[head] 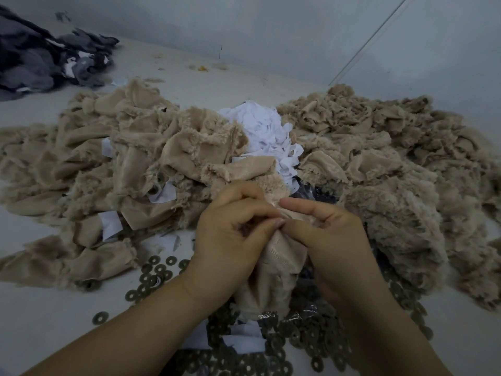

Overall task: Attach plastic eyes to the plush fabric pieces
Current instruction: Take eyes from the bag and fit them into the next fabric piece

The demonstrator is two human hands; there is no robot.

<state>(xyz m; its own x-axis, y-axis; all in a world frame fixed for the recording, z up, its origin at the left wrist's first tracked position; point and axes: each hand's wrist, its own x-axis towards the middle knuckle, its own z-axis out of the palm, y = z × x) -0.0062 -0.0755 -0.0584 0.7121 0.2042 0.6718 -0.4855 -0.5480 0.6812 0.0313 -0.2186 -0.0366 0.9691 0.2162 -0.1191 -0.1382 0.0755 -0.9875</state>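
Fingers of both hands pinch one beige plush piece at six o'clock; no eye visible on it. Heaped plush from nine to three o'clock suggests much remains.

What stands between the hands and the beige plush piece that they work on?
Nothing visible. The left hand and the right hand both already pinch the plush piece, with their fingertips meeting at its top fold. No plastic eye can be seen in the fingers; washers lie below on the table.
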